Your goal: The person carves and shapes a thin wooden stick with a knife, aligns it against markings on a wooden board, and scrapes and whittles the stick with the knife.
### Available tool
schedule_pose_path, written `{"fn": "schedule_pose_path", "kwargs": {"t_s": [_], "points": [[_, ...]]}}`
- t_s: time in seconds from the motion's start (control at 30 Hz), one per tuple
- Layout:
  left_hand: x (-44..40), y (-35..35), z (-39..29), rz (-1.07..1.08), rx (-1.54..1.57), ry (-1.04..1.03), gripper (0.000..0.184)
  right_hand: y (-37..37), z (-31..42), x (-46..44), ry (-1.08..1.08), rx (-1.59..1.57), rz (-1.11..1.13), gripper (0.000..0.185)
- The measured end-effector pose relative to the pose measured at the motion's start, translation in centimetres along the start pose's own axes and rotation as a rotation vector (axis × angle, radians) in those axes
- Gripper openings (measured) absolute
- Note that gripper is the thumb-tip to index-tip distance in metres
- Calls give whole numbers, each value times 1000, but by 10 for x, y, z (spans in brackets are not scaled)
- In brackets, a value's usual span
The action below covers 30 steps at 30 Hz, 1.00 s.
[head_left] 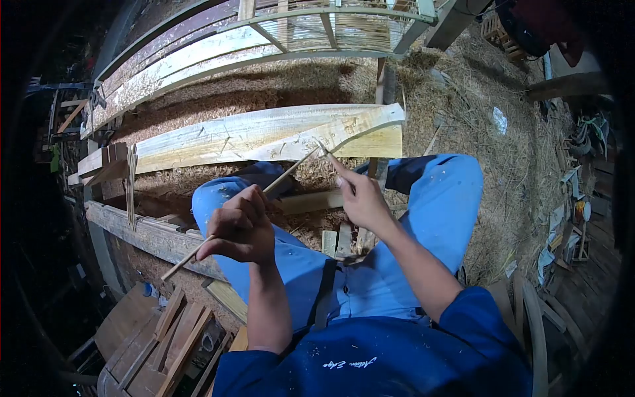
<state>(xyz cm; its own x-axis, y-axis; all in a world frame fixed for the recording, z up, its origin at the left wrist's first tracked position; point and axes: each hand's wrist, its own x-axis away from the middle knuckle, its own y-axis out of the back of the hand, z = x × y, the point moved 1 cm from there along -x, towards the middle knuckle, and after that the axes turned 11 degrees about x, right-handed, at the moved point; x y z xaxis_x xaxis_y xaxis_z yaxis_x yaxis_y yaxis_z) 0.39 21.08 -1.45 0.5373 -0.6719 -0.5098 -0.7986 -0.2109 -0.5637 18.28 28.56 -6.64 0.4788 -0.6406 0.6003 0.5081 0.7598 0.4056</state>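
Note:
A thin wooden stick (288,173) slants from lower left to upper right in front of my body. My left hand (238,228) is wrapped round its lower part, and the lower end sticks out below the thumb. My right hand (360,195) is closed round a small tool (325,148), perhaps a knife, whose handle is hidden in the palm. The tool's tip is at or near the stick's upper end. Beneath that end lies a long pale wooden board (218,139) with shavings on it.
Beyond the board stands a slatted wooden frame (331,30). Thin sticks (131,185) lean at the left by a rough beam (152,231). Wood pieces (182,337) lie at lower left. Shavings and straw (463,99) cover the ground. A wooden post (456,23) stands at the upper right.

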Motion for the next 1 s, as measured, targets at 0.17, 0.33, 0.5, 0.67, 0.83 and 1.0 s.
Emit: {"fn": "schedule_pose_path", "kwargs": {"t_s": [0.17, 0.33, 0.5, 0.67, 0.83, 1.0], "points": [[2, -2, -3, -9, -59, 35, 74, 4, 0, 3, 138, -2, -40, 45], [1, 4, -3, 20, -53, 51, 75, -6, 8, 17, 331, -78, -114, 45], [-2, 2, -3, 8, -50, 25, 76, -5, -8, 0, 247, -54, -159, 46], [0, 5, -3, 39, -41, 45, 76, -7, -15, 0, 161, -60, -91, 46], [-4, -5, -1, 36, -31, 40, 79, 4, -2, 6, 178, -1, -83, 47], [-8, -13, -1, 123, -62, 65, 79, 9, -1, 8, 229, 29, -92, 46]]}}
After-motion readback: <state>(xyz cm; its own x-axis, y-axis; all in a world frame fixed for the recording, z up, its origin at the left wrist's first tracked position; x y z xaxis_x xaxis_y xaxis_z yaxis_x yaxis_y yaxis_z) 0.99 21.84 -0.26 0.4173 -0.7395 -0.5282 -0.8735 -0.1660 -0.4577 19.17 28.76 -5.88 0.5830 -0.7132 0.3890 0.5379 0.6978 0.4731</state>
